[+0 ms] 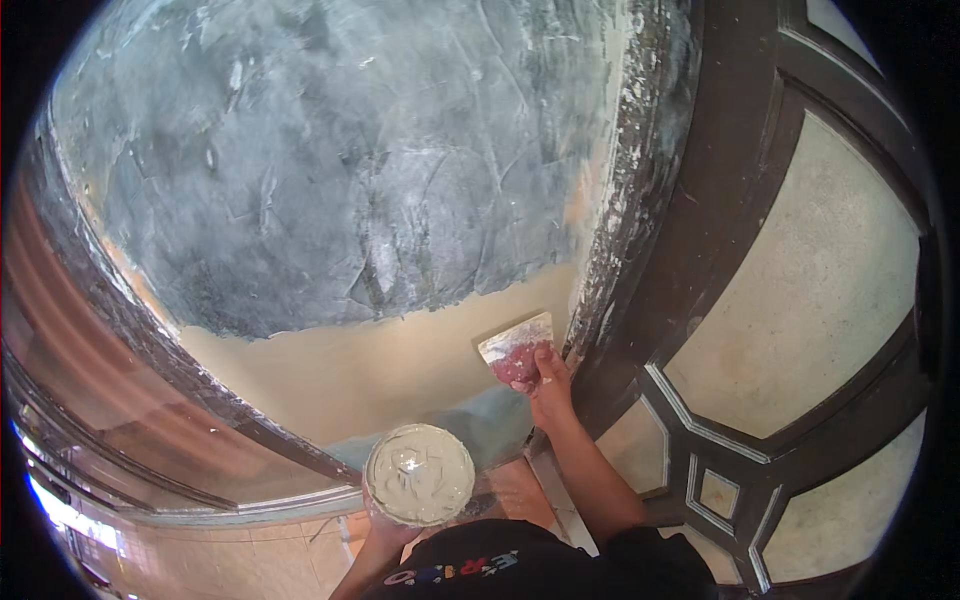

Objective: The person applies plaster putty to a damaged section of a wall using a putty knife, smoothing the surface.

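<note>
A round tub of pale, creamy putty [420,472] rests in my left hand [388,522], whose fingers are mostly hidden beneath and behind it. My right hand [550,385] is closed around a red putty knife [518,352], its wide edge coated in white putty. The blade is close to the wall's lower right part; whether it touches I cannot tell. Ahead, the wall panel [400,200] is covered with streaky grey-blue coating. Below a ragged edge, a smooth beige band [390,360] crosses it, with a bluish patch [480,420] lower down.
A dark, putty-splashed frame [625,170] borders the wall on the right, beside a dark brown door with pale panels [800,280]. On the left stands another worn frame [130,290] next to a reddish, glossy panel [100,340]. Tiled floor [240,555] lies below.
</note>
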Available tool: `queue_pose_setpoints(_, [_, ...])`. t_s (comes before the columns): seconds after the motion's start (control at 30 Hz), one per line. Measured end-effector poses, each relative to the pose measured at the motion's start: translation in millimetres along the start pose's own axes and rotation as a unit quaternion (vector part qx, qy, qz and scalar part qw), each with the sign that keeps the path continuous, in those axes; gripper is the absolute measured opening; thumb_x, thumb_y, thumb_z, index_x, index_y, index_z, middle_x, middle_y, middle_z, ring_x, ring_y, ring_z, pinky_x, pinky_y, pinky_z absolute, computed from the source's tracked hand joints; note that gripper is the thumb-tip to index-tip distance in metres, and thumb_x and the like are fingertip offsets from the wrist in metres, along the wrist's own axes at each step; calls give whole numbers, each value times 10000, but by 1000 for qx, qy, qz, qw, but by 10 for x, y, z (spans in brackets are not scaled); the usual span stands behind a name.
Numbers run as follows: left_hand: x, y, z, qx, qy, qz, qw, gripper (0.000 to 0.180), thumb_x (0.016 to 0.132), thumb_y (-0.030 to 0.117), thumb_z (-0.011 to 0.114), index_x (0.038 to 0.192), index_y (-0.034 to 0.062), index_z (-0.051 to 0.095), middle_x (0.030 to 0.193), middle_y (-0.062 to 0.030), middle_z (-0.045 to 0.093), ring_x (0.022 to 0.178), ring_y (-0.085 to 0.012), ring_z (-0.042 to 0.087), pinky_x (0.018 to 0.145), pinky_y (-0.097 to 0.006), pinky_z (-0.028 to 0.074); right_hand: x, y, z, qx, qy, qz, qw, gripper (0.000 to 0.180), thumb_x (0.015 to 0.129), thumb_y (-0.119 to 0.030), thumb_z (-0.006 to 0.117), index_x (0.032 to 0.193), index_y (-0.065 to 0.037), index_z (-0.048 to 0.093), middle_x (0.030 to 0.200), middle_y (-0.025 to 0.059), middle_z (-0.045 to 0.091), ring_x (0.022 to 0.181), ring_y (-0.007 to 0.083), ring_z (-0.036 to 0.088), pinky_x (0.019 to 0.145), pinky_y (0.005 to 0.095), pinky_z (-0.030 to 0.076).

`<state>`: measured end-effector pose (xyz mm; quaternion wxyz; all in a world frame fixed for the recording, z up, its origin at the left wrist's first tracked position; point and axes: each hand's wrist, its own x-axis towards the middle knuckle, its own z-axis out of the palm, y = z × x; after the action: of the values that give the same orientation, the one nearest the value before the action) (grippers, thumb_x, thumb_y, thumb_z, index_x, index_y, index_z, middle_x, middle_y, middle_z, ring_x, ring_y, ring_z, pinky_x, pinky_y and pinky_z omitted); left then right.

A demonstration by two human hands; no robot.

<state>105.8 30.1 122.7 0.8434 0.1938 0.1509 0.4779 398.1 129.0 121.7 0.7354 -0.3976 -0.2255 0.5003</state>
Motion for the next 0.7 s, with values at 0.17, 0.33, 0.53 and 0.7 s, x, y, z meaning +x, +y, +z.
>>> queue_pose_setpoints(0.17, [-31,129,-176,-15,12,-7,1000,714,908,626,373,1461,175,365,1500,-96,372,1351,-356,380,1104,-580,301,-112,-417,556,-23,-63,-44,997,276,991,-335,528,1119,-95,571,998,24,645,806,129,652,618,261,572])
queue_pose_setpoints(0.33, [-66,233,-212,-2,21,-22,1000,730,896,641,383,1461,179,369,1496,-104,380,1346,-360,387,1101,-584,301,-59,-225,780,13,-69,-65,995,294,988,-337,537,1167,-104,548,1038,26,623,860,142,639,639,276,576])
queue_pose_setpoints(0.53, [-241,429,-271,-6,2,-18,1000,736,905,646,353,1472,176,347,1513,-115,344,1364,-355,362,1097,-590,298,-276,289,487,37,38,-26,998,291,985,-307,550,1177,-91,525,1107,43,596,867,158,636,607,269,571])
queue_pose_setpoints(0.7, [-306,534,-445,-20,24,-13,999,756,904,659,333,1478,167,329,1517,-121,332,1368,-356,355,1097,-598,294,-362,-40,712,-278,-60,-189,940,208,953,-244,609,1004,-64,520,929,38,617,728,115,601,599,246,527])
